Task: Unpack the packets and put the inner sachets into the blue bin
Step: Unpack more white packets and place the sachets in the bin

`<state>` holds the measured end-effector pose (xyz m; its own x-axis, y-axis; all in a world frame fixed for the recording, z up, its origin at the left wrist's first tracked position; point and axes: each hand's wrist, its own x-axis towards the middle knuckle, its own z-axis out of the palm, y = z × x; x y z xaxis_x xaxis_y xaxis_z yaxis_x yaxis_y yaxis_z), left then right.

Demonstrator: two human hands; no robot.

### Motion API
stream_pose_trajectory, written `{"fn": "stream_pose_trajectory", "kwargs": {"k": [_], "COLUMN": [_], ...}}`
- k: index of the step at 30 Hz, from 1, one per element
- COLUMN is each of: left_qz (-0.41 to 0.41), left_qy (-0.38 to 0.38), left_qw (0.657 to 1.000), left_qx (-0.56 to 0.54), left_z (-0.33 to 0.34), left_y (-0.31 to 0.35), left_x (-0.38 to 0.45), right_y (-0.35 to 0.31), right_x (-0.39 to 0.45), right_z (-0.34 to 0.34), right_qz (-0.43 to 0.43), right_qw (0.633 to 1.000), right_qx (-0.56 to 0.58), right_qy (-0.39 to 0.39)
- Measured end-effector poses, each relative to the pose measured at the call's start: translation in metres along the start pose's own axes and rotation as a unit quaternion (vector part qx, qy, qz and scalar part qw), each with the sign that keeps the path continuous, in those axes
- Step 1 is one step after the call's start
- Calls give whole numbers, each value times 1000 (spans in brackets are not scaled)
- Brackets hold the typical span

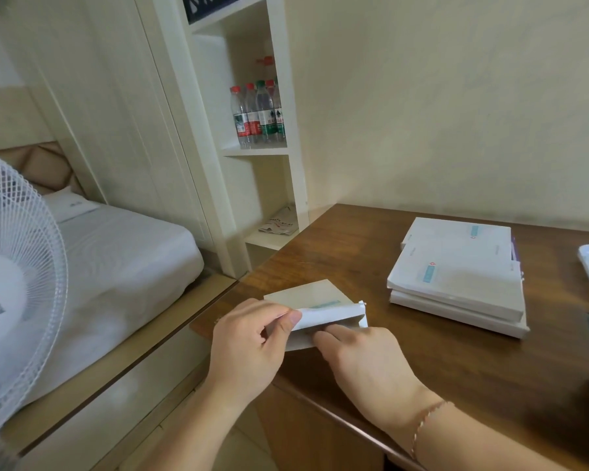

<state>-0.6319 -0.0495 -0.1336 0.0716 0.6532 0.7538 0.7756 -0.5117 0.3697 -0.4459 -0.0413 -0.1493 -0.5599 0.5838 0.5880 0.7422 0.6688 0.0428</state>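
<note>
Head view. A white paper packet lies flat at the near left corner of a dark wooden desk; a pale teal label strip is printed on it, text too small to read. Left hand pinches the packet's lifted flap between thumb and curled fingers. Right hand: fingertips pushed into the opened mouth of the packet, so how far they are spread cannot be told. A thin beaded bracelet sits on the right wrist.

Further back on the desk: a stack of flat white packets, rectangular, matte, with teal strips and a small red mark; lettering illegible. The blue bin is not visible.

A white mesh-guard fan stands at left, its hub lettering blurred. Clear plastic bottles with red and green caps and labels stand on a white shelf.
</note>
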Motion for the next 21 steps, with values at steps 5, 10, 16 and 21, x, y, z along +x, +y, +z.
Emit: {"fn": "stream_pose_trajectory", "kwargs": {"k": [5,10,16,21], "left_qz": [-3,-52,-91,2], "left_qy": [-35,-84,-208,-274], "left_qw": [999,995,973,953], "left_qx": [38,22,47,-129], "left_z": [-1,3,6,-11], "left_y": [-4,-13,-9,13], "left_x": [-1,-7,-11,-18], "right_y": [11,13,10,11], "right_x": [-20,-42,-57,-57], "right_z": [-13,-13,-19,-38], "right_qz": [-50,-90,-108,-73], "right_qw": [999,994,985,982], "right_qx": [12,-11,-45,-35], "right_qy": [16,61,131,171]}}
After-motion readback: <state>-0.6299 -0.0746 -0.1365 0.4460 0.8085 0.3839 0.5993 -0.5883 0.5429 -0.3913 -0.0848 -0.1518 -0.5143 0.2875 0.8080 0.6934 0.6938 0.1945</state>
